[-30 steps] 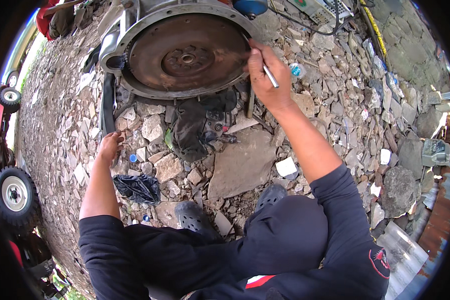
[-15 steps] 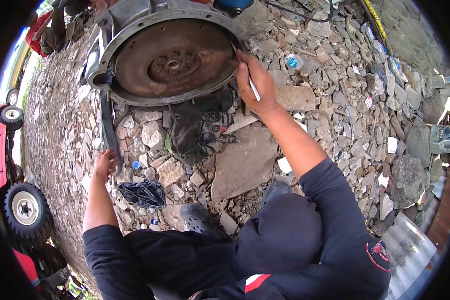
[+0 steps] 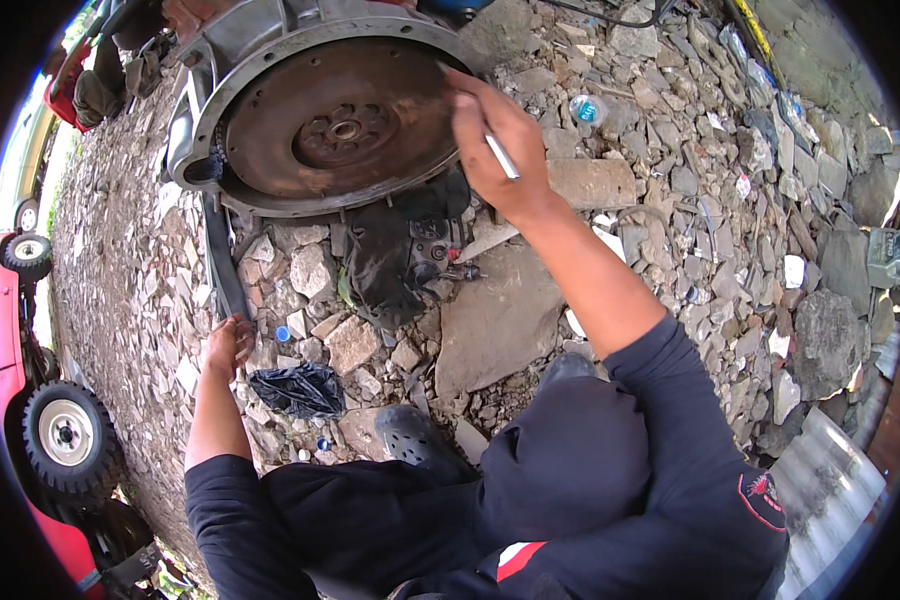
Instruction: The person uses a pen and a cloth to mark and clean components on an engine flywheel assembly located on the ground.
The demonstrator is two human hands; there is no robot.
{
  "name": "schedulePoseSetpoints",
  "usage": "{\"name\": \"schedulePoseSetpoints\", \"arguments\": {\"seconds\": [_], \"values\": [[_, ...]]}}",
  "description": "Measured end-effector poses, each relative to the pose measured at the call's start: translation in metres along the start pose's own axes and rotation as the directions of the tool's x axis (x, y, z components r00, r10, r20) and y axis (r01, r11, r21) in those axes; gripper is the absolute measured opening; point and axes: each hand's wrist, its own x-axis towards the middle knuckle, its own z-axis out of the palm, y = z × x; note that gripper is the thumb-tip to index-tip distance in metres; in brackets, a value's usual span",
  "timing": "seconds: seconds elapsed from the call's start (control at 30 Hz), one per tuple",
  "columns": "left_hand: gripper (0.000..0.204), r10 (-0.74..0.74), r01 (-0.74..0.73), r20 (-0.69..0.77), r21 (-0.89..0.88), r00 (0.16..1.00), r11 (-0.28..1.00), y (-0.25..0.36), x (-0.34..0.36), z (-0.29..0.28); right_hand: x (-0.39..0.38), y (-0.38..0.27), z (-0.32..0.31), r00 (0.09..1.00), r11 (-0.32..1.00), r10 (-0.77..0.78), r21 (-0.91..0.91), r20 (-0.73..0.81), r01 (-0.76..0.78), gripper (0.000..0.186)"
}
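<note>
A rusty brown flywheel (image 3: 270, 140) sits inside a grey metal bell housing (image 3: 206, 128), with a ring of bolts at its centre. My right hand (image 3: 500, 150) is closed at the flywheel's right edge, its fingertips blurred. From that hand sticks out the end of a slim pale rod (image 3: 502, 157); its other end is hidden. Down at the left, my left hand (image 3: 229, 345) has its fingers curled at the lower end of a dark flat bar (image 3: 224, 265), which rises to the housing. Under the housing lie a dark cloth (image 3: 378, 270) and some small greasy parts (image 3: 435, 250).
Broken stone covers the ground, with a flat slab (image 3: 500, 320) before my shoes (image 3: 410, 435). A crumpled black plastic bag (image 3: 296, 389) and a blue cap (image 3: 283, 333) lie near my left hand. Red vehicles with a big tyre (image 3: 70, 435) stand left; a corrugated sheet (image 3: 825, 500) lies right.
My right hand has moved up and left along the flywheel's edge with the rod. My left hand stays at the bar's lower end. The whole view has shifted slightly.
</note>
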Motion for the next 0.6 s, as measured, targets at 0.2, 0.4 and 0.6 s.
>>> {"name": "schedulePoseSetpoints", "arguments": {"seconds": [0.2,0.4,0.6], "values": [[0.042,-0.006,0.006,0.024,-0.023,1.0,1.0,0.011,-0.009,0.014,0.008,-0.015,0.0,0.998,0.997,0.063,-0.047,0.028,-0.061,0.027],[0.042,0.013,-0.012,0.038,-0.019,0.999,1.0,0.015,-0.016,0.015,0.008,-0.018,-0.003,0.983,0.973,0.183,-0.143,-0.005,-0.182,0.026],[0.04,-0.003,0.003,0.0,-0.024,1.0,1.0,0.017,-0.017,0.012,-0.002,-0.029,0.001,0.999,1.0,0.011,-0.001,0.053,-0.011,0.023]]}}
